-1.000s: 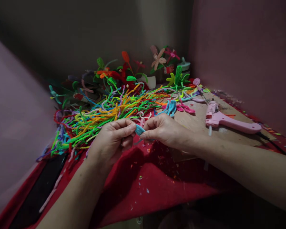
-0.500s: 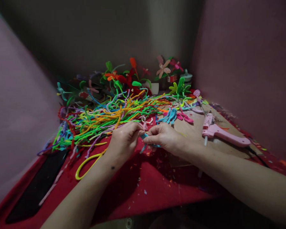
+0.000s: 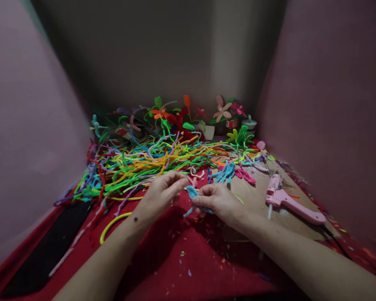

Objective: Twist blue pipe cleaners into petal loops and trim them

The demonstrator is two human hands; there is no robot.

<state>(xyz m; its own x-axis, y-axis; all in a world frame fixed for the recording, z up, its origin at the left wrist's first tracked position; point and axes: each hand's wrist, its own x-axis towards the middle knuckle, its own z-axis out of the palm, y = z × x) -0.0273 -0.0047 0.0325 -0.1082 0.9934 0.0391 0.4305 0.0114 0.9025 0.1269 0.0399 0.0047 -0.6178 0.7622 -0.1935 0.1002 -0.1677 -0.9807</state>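
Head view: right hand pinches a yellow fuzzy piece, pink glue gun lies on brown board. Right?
Not quite: the fuzzy piece is blue, as the head view shows. The rest holds: right hand pinches it, pink glue gun lies on the brown board.

Rear wall (image 3: 138, 54) at twelve o'clock is dark grey and dimly lit, with a paler vertical band (image 3: 228, 50) towards one o'clock. Mauve wall (image 3: 25, 104) at ten o'clock appears lighter; second mauve wall (image 3: 326, 92) at two o'clock, darker. Red-clothed table (image 3: 163, 267) at six o'clock, partly shadowed
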